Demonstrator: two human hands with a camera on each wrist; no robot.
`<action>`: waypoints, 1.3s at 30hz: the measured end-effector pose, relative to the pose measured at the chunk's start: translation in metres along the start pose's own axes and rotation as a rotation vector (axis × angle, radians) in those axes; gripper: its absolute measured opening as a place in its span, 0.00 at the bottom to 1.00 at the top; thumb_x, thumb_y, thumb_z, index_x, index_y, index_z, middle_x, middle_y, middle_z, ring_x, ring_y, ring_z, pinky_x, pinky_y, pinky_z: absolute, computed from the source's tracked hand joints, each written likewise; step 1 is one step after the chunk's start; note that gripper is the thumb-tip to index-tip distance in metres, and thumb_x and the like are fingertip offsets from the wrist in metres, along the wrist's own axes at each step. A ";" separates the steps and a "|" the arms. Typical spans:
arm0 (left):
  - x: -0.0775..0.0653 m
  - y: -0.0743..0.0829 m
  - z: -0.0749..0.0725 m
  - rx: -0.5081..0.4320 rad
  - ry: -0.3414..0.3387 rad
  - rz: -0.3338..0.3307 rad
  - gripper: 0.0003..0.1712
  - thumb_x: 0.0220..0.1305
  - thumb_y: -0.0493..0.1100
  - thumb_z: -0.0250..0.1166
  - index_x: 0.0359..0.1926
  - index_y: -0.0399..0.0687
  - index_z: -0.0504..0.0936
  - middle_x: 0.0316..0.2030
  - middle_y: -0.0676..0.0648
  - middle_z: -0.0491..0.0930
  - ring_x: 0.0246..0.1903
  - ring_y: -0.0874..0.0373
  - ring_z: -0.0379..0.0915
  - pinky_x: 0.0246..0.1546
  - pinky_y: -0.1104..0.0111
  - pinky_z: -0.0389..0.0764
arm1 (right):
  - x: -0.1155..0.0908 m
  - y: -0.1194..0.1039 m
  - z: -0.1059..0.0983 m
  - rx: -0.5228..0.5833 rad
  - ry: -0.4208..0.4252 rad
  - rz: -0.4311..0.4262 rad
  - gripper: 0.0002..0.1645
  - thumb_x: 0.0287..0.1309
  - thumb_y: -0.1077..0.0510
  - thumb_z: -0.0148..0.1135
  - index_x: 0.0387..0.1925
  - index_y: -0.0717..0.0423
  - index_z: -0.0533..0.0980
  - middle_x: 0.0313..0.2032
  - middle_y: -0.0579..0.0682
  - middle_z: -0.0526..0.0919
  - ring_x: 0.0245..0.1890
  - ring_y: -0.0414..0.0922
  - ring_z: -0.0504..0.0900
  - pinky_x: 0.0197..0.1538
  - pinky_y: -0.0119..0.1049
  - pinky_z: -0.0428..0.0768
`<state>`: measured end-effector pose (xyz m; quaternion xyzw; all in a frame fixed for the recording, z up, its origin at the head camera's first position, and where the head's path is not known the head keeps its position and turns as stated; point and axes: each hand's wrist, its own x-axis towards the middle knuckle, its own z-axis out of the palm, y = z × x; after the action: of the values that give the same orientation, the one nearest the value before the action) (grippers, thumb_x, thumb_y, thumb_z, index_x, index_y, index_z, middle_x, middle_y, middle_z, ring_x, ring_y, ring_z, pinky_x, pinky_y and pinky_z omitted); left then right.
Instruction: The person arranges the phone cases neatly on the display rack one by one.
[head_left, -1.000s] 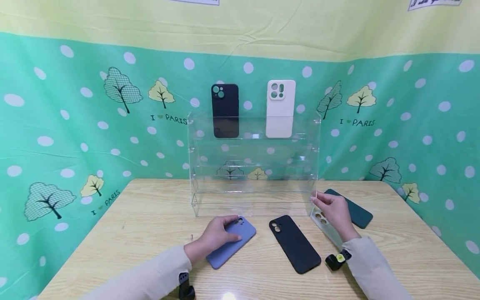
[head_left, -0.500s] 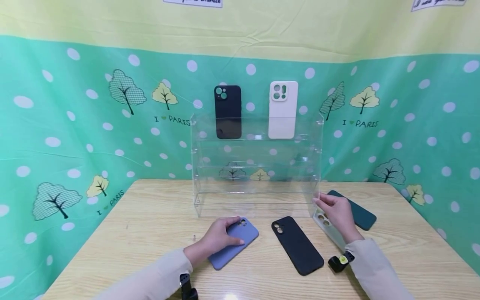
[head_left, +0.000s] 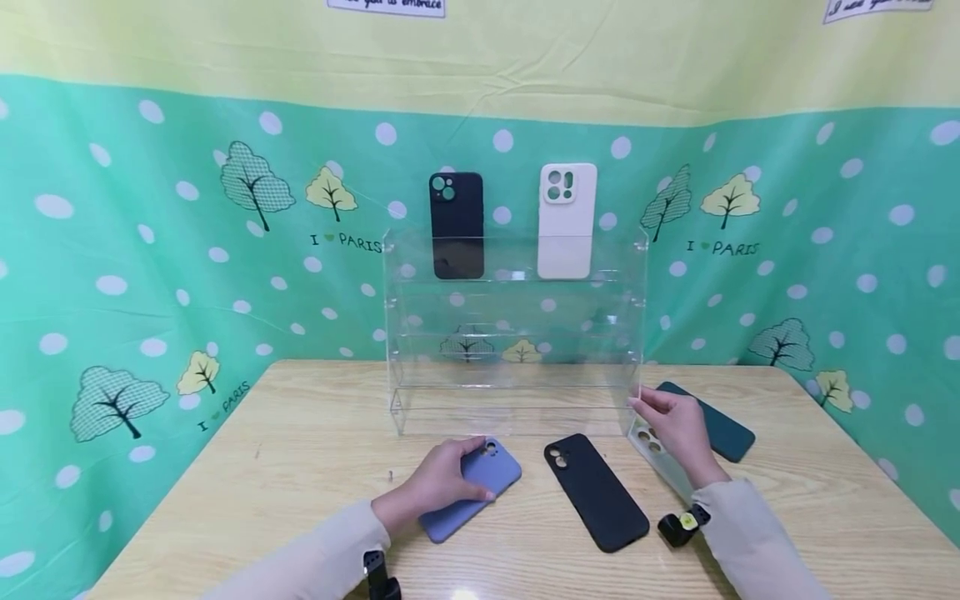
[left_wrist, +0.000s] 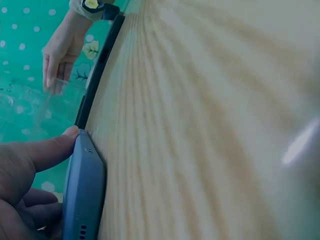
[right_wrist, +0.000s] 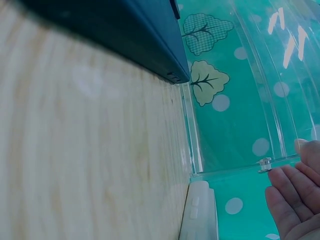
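Note:
My left hand [head_left: 438, 479] grips a lavender-blue phone case [head_left: 497, 467] by its two long edges, thumb on the near side. In the left wrist view that case [left_wrist: 85, 190] lies very low over the wood, perhaps touching it. With thumb and fingertips, my right hand [head_left: 678, 429] pinches the right side panel of a clear acrylic tiered display rack [head_left: 517, 397]. The right wrist view has the fingers of this hand [right_wrist: 297, 190] at the panel's edge. A black phone case [head_left: 596, 492] lies on the table between my hands.
A pale phone case [head_left: 662, 462] lies partly hidden under my right hand. Behind it is a dark green phone case [head_left: 726, 429]. On the rack's top tier stand a black phone case [head_left: 457, 225] and a white one [head_left: 567, 221]. A patterned curtain [head_left: 322, 308] hangs behind.
The whole head view has shifted slightly. My left hand and the lavender-blue case have moved a little to the right and nearer. My right hand stays at the rack's side.

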<state>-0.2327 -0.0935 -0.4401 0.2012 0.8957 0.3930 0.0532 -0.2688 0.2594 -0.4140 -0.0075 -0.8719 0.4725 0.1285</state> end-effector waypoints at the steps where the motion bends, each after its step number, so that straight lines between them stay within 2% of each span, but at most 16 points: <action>1: 0.000 0.000 0.000 0.009 -0.003 0.002 0.49 0.41 0.48 0.78 0.63 0.34 0.68 0.58 0.35 0.73 0.56 0.46 0.70 0.53 0.56 0.75 | 0.000 0.000 0.000 -0.001 -0.001 0.001 0.27 0.59 0.45 0.62 0.53 0.57 0.78 0.48 0.59 0.82 0.39 0.48 0.83 0.32 0.34 0.81; 7: 0.001 0.003 -0.001 0.059 -0.020 0.046 0.49 0.41 0.47 0.78 0.63 0.32 0.67 0.59 0.35 0.71 0.57 0.44 0.69 0.56 0.54 0.73 | 0.000 0.000 0.001 0.002 0.001 0.003 0.25 0.59 0.46 0.62 0.53 0.57 0.78 0.48 0.59 0.82 0.38 0.47 0.82 0.32 0.34 0.81; 10: 0.001 0.005 -0.001 0.087 -0.027 0.072 0.49 0.41 0.46 0.78 0.64 0.33 0.66 0.61 0.37 0.70 0.59 0.44 0.67 0.59 0.54 0.70 | 0.000 0.000 0.001 0.002 -0.003 0.007 0.25 0.59 0.47 0.62 0.53 0.57 0.78 0.48 0.59 0.82 0.36 0.42 0.82 0.32 0.34 0.82; 14: 0.004 0.006 -0.001 0.099 -0.010 0.087 0.49 0.42 0.46 0.78 0.64 0.32 0.65 0.60 0.38 0.71 0.58 0.45 0.69 0.58 0.55 0.72 | 0.001 0.002 0.002 -0.006 -0.003 0.008 0.26 0.59 0.45 0.62 0.53 0.57 0.78 0.48 0.58 0.82 0.37 0.35 0.81 0.35 0.33 0.82; 18: 0.008 0.004 -0.003 0.022 0.023 0.051 0.45 0.47 0.46 0.75 0.63 0.31 0.66 0.56 0.38 0.75 0.53 0.44 0.73 0.50 0.59 0.78 | 0.001 0.003 0.002 0.000 -0.001 0.000 0.26 0.59 0.46 0.62 0.53 0.57 0.78 0.48 0.59 0.82 0.38 0.44 0.82 0.33 0.34 0.82; 20: 0.010 0.004 -0.005 -0.039 0.040 0.031 0.40 0.51 0.45 0.73 0.61 0.30 0.68 0.52 0.38 0.78 0.48 0.46 0.76 0.43 0.63 0.81 | 0.001 0.003 0.002 0.004 -0.001 0.001 0.26 0.59 0.45 0.62 0.53 0.57 0.78 0.48 0.59 0.82 0.39 0.49 0.83 0.32 0.34 0.82; 24: 0.011 0.004 -0.009 -0.082 0.090 0.029 0.29 0.56 0.42 0.69 0.56 0.30 0.75 0.44 0.39 0.82 0.38 0.53 0.77 0.34 0.70 0.79 | 0.001 0.002 0.002 0.001 -0.001 0.002 0.26 0.59 0.46 0.62 0.53 0.57 0.78 0.48 0.59 0.82 0.39 0.52 0.82 0.31 0.35 0.82; 27: 0.012 0.005 -0.012 -0.084 0.115 0.034 0.22 0.57 0.41 0.67 0.50 0.32 0.79 0.41 0.41 0.84 0.36 0.57 0.76 0.33 0.73 0.78 | 0.001 0.002 0.002 -0.005 0.003 0.002 0.26 0.59 0.46 0.62 0.53 0.58 0.78 0.48 0.59 0.82 0.39 0.49 0.82 0.32 0.34 0.82; 31: 0.012 0.005 -0.017 -0.170 0.126 0.011 0.16 0.58 0.40 0.67 0.46 0.35 0.82 0.38 0.43 0.84 0.34 0.60 0.75 0.32 0.75 0.78 | 0.001 0.001 0.002 -0.007 0.004 0.006 0.26 0.59 0.45 0.62 0.53 0.58 0.78 0.48 0.59 0.82 0.39 0.45 0.82 0.34 0.33 0.82; 34: 0.011 0.006 -0.021 -0.254 0.133 -0.016 0.15 0.58 0.39 0.67 0.45 0.35 0.83 0.39 0.43 0.84 0.33 0.62 0.74 0.31 0.75 0.77 | 0.001 0.001 0.002 -0.001 0.001 0.004 0.27 0.59 0.45 0.62 0.53 0.58 0.78 0.48 0.59 0.82 0.40 0.47 0.82 0.34 0.33 0.82; 39: 0.009 0.011 -0.028 -0.310 0.137 -0.040 0.15 0.58 0.39 0.67 0.45 0.35 0.83 0.39 0.42 0.84 0.30 0.64 0.73 0.29 0.75 0.77 | 0.001 0.001 0.002 0.006 0.001 0.003 0.25 0.59 0.47 0.62 0.53 0.58 0.78 0.48 0.59 0.82 0.40 0.51 0.82 0.32 0.33 0.81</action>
<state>-0.2440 -0.1023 -0.4124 0.1457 0.8297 0.5380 0.0303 -0.2701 0.2581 -0.4157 -0.0088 -0.8705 0.4751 0.1282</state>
